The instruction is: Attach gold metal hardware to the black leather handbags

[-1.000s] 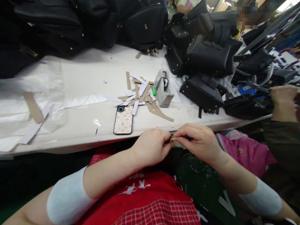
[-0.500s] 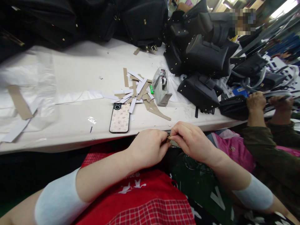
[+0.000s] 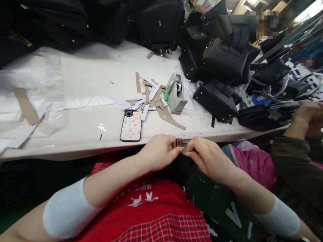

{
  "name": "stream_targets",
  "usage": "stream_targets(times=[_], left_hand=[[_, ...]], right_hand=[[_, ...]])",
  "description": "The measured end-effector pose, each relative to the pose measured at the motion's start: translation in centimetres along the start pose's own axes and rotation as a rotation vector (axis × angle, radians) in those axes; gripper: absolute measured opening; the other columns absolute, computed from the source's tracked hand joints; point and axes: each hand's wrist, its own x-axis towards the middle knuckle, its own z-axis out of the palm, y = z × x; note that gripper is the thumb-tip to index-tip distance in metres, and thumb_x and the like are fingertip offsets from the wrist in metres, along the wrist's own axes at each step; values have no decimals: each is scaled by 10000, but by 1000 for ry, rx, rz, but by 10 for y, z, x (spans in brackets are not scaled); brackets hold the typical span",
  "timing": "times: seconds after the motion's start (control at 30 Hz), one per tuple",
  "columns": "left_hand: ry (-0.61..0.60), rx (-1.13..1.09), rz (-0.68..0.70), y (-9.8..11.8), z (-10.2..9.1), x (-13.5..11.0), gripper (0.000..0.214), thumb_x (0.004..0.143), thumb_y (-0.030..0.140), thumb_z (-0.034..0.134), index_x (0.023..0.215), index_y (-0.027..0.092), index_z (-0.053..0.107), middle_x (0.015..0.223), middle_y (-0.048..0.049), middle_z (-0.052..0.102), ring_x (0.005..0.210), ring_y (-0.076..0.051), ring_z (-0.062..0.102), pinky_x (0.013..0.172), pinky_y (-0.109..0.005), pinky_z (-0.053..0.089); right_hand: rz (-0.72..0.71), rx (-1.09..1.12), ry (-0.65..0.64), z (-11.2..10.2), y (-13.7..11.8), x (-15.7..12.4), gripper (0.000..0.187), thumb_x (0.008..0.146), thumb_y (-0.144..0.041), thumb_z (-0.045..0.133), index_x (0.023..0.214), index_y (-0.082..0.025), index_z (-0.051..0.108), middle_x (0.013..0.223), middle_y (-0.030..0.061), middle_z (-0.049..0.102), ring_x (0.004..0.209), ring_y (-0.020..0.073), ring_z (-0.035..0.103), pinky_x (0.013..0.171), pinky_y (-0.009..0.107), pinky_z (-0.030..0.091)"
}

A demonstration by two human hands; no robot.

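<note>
My left hand [image 3: 158,151] and my right hand [image 3: 205,157] meet just below the front edge of the white table [image 3: 83,124]. Both hands are closed in a pinch. Between their fingertips shows a small brown metal buckle [image 3: 179,142], held upright by my left hand. My right hand pinches something thin beside the buckle that I cannot make out. A dark item lies under my hands on my lap, mostly hidden.
A phone [image 3: 131,125] lies face down near the table edge. Behind it are cardboard strips [image 3: 151,97] and a grey tape dispenser [image 3: 175,94]. Black bags [image 3: 222,64] pile up at the back and right. Another person's hands [image 3: 309,116] work at the right.
My hands shifted slightly and the buckle now stands up in plain sight between my fingers. The other person's hands moved further to the right.
</note>
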Motion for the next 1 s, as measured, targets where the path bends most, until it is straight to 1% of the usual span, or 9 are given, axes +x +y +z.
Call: stream_targets(times=[0.13,0.2,0.23,0.37,0.5,0.6,0.73,0.9,1.0], left_hand=[[-84,-180,29,-8,5,2,327,832,419,557,626,175,487,568,57,454,556,-95,406,528,-224,293],[-106,-245,41,-10,6,2,331,829,416,562,625,175,461,571,64,430,558,-89,391,528,-218,294],[-107,-254,40,-11,6,2,332,828,416,563,625,175,457,570,65,425,557,-88,386,528,-217,293],[-103,-235,27,-10,6,2,339,829,436,555,630,178,459,564,63,423,550,-90,376,521,-222,287],[-127,-257,45,-12,6,2,330,822,434,558,634,178,467,586,54,453,570,-95,401,535,-220,303],[-136,-252,63,-13,7,4,317,820,425,559,639,179,476,594,52,462,578,-98,408,539,-219,306],[-139,-198,55,-11,5,5,307,814,416,565,637,181,480,580,54,457,567,-99,410,538,-222,307],[-152,-154,58,-8,5,5,302,814,405,567,628,184,479,561,58,450,555,-99,411,528,-224,297],[-138,-155,32,-8,7,5,311,803,395,571,605,185,458,536,61,424,542,-98,388,517,-225,285]], right_hand=[[70,45,113,0,2,1,116,933,-165,510,820,-186,496,750,14,561,696,154,538,656,272,409],[99,56,135,-1,3,4,74,915,-181,549,844,-177,527,765,17,571,712,154,549,669,272,421],[106,59,131,-2,3,5,38,900,-190,576,882,-168,551,788,24,584,733,157,561,682,275,430],[81,66,80,-4,3,9,202,865,-191,630,1064,-154,617,945,61,652,884,188,608,794,306,467],[76,49,29,-5,4,12,139,885,-180,600,1002,-177,676,930,43,685,864,170,632,795,292,482],[81,27,-10,-7,5,15,149,894,-170,581,999,-172,686,917,41,698,846,164,642,778,278,486],[14,-69,-93,-12,8,17,162,914,-167,561,1015,-176,688,927,34,710,834,161,651,751,269,480],[-148,-393,-214,-20,4,19,163,908,-167,559,1018,-151,678,896,65,703,752,190,644,654,297,449],[-265,-560,-229,-21,-2,20,168,909,-160,530,980,-120,678,844,84,691,676,197,616,573,306,403]])
